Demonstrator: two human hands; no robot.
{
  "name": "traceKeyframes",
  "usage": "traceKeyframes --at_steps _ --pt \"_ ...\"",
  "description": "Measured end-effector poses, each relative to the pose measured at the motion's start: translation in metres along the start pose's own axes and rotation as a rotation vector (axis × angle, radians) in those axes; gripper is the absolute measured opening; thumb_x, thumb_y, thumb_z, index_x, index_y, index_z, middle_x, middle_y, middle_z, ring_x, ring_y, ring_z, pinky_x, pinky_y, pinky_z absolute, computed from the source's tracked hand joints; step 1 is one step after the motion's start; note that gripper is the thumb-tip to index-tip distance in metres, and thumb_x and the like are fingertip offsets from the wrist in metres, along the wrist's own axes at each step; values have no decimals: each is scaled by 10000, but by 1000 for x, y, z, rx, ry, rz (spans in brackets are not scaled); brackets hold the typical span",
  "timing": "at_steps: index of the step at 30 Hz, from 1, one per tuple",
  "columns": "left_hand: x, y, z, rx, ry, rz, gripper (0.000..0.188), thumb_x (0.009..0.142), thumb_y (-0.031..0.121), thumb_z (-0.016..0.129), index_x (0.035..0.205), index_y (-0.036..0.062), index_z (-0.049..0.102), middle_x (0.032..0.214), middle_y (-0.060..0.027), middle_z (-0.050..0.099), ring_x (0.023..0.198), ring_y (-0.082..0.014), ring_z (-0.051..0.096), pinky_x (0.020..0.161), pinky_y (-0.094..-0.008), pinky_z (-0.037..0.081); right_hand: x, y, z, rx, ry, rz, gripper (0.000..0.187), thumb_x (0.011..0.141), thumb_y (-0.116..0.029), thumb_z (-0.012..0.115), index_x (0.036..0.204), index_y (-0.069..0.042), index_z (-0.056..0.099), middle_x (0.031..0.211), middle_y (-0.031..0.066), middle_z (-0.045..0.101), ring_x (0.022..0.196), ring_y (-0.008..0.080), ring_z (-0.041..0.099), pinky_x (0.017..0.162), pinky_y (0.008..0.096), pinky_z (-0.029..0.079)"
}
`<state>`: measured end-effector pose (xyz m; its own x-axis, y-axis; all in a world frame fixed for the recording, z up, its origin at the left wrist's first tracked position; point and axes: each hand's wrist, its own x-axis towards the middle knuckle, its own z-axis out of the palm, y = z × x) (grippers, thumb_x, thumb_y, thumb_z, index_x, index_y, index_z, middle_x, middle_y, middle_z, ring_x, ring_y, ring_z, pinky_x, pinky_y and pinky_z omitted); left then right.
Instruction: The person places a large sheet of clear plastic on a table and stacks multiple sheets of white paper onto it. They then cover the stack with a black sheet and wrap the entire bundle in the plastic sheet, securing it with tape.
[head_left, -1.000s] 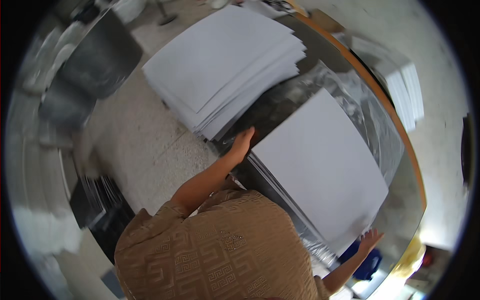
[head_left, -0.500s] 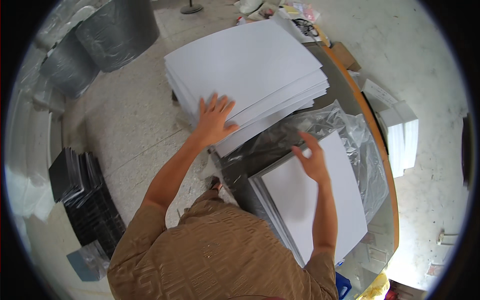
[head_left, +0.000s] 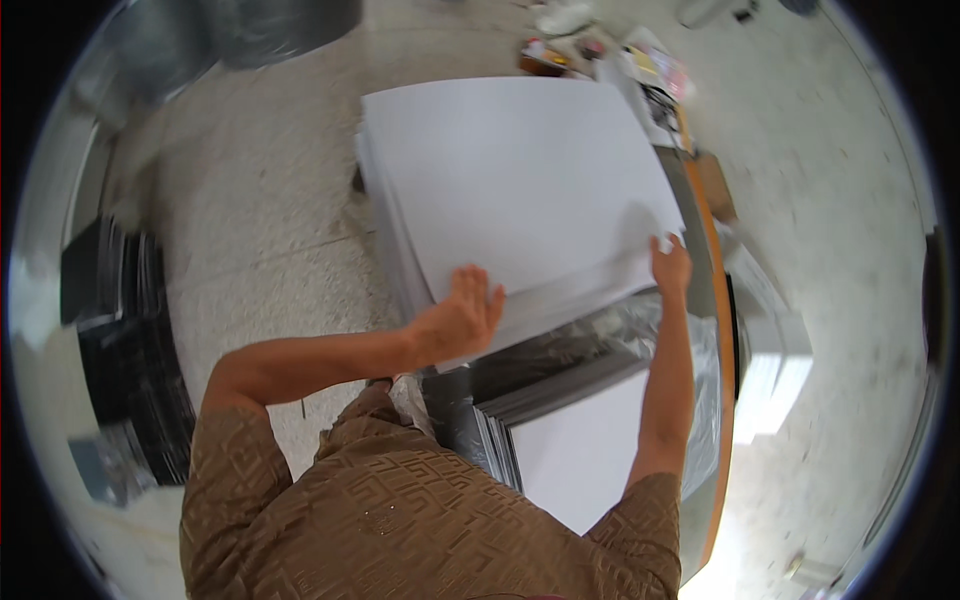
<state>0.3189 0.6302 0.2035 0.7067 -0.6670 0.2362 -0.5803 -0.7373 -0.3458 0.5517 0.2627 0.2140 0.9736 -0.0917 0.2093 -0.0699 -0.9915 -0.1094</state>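
Observation:
A tall pile of large white sheets lies on the table ahead of me. Over its near left corner, my left hand rests with the fingers stretched out on the top sheet, slightly blurred. At the near right corner of the same pile, my right hand has thumb and finger closed on the sheet's edge. A smaller stack of white sheets with grey edges lies nearer to me, partly under my right forearm.
Clear plastic wrap spreads beside the smaller stack, near the table's orange edge. White stacks stand beyond that edge. Dark stacked sheets are on the left, with grey wrapped rolls far left. Clutter sits at the back.
My right hand has moved from above the smaller stack to the large pile's near right corner and closed on a sheet. My left hand has turned sideways at the left corner. The view has shifted.

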Motion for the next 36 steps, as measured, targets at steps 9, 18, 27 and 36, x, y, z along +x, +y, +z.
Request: traceKeyframes --at_steps 9,18,27,36 --pt "-24 9 -28 -372 113 -223 442 849 222 561 1206 -39 549 1225 -311 522 1182 -434 504 980 -539 413 98 40 23 -55 -60 53 803 855 -658 447 1314 0 488 1261 291 518 1199 431 479 1016 477 373" --pt "-50 -25 41 -1781 373 -1681 748 886 401 610 1392 -53 299 1344 -231 430 1261 -292 409 1055 -390 320 150 44 48 395 -507 33 895 858 -706 402 1278 78 499 1322 250 494 1278 330 429 1063 369 321" --pt "-13 -23 33 -1955 443 -1766 614 896 307 599 1358 -8 344 1246 -135 484 1125 -234 492 940 -375 425 166 49 45 614 -683 270 893 768 -736 516 1300 -19 535 1317 204 510 1217 315 483 1047 382 332" --pt "-23 -55 19 -2141 274 -1776 589 917 373 561 1336 -8 401 1274 -140 512 1164 -271 507 975 -393 425 146 39 -17 670 -788 284 814 766 -705 553 1260 -58 582 1232 168 587 1135 298 558 998 391 390"
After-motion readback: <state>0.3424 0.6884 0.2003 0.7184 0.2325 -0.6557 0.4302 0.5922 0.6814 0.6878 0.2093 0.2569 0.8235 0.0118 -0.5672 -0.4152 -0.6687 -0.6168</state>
